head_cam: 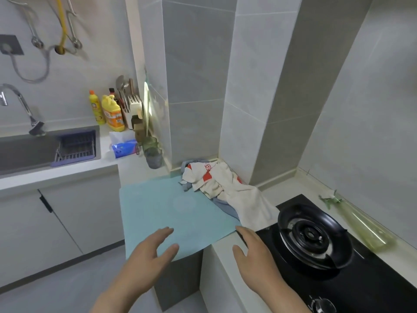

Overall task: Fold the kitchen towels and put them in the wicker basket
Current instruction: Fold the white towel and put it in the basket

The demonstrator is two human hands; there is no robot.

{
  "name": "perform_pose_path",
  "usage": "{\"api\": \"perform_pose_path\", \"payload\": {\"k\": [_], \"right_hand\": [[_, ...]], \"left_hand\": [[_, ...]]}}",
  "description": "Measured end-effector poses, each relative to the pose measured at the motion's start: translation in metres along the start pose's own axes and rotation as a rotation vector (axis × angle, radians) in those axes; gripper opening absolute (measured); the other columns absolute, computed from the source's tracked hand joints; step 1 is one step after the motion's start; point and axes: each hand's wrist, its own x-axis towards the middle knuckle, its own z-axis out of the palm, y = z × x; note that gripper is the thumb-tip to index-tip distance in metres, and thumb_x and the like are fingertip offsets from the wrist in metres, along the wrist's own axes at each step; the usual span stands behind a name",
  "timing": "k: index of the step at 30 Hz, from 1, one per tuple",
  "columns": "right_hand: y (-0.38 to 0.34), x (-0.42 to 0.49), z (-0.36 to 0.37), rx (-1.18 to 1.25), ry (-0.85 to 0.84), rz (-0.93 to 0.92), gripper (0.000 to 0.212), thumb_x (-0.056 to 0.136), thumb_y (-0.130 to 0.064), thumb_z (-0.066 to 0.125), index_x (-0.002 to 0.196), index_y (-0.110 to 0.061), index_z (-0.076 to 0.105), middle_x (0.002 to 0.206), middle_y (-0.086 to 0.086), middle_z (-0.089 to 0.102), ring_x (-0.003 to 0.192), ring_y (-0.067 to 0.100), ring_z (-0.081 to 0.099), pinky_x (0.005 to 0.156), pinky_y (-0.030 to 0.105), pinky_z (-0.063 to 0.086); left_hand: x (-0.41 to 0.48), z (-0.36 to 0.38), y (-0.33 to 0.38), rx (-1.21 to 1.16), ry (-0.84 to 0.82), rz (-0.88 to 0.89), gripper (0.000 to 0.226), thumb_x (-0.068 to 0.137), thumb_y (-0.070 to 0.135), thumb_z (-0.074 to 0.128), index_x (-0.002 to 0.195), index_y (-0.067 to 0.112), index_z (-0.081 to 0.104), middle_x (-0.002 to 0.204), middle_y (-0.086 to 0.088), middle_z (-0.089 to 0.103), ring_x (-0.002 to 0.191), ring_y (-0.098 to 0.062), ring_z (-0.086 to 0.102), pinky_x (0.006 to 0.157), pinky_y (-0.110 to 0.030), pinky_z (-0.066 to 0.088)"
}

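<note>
A light blue towel [171,211] lies spread flat on the counter, its near edge hanging over the front. Behind it, in the corner, sits a crumpled heap: a white towel with red print [216,179], a plain cream towel [250,202] and a blue-grey towel [225,207] underneath. My left hand [151,249] hovers open over the blue towel's near edge. My right hand [255,251] is open at the towel's near right corner, fingertips touching or just above it. No wicker basket is in view.
A black gas hob [316,240] with a burner lies right beside my right hand. A spray bottle [358,222] lies by the right wall. The sink [27,150], detergent bottles [108,109], tissue pack [124,145] and green cup [153,152] stand at the left.
</note>
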Motion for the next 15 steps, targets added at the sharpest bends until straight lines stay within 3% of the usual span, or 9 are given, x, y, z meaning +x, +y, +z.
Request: {"api": "perform_pose_path", "payload": {"k": [5,7,9,11,15], "right_hand": [[-0.014,0.051,0.011,0.018,0.017,0.023,0.05,0.1,-0.024,0.048,0.148,-0.026,0.035,0.144,-0.018,0.037,0.127,-0.003,0.034,0.107,0.015,0.027],[-0.022,0.074,0.015,0.018,0.053,0.041,0.049,0.1,-0.022,0.048,0.147,-0.027,0.036,0.138,-0.02,0.038,0.126,-0.001,0.037,0.105,0.015,0.029],[-0.031,0.099,0.024,0.022,0.095,0.05,0.046,0.1,-0.019,0.048,0.142,-0.033,0.037,0.13,-0.026,0.039,0.122,-0.003,0.038,0.104,0.015,0.03],[-0.039,0.127,0.037,0.03,0.129,0.078,0.043,0.099,-0.018,0.05,0.136,-0.038,0.037,0.123,-0.03,0.038,0.118,-0.005,0.038,0.105,0.014,0.029],[-0.056,0.185,0.077,0.017,0.192,0.189,0.05,0.099,-0.022,0.051,0.147,-0.025,0.035,0.134,-0.02,0.036,0.122,-0.005,0.03,0.103,0.011,0.02]], "left_hand": [[0.055,-0.019,-0.012,-0.035,-0.053,0.014,0.036,0.092,0.049,0.055,0.123,0.054,0.037,0.148,0.02,0.039,0.139,-0.001,0.032,0.11,-0.027,0.033],[0.084,-0.03,-0.015,-0.041,-0.095,0.03,0.039,0.086,0.061,0.055,0.12,0.057,0.037,0.147,0.023,0.039,0.138,0.001,0.032,0.111,-0.028,0.034],[0.118,-0.043,-0.019,-0.054,-0.133,0.07,0.066,0.06,0.094,0.042,0.116,0.06,0.037,0.139,0.032,0.036,0.133,0.007,0.032,0.112,-0.028,0.033],[0.157,-0.056,-0.03,-0.065,-0.152,0.082,0.089,0.039,0.106,0.023,0.115,0.061,0.037,0.133,0.035,0.034,0.128,0.01,0.03,0.111,-0.026,0.033],[0.234,-0.08,-0.057,-0.02,-0.23,0.128,0.082,0.048,0.102,0.03,0.118,0.06,0.034,0.142,0.031,0.033,0.13,0.012,0.026,0.108,-0.021,0.031]]}}
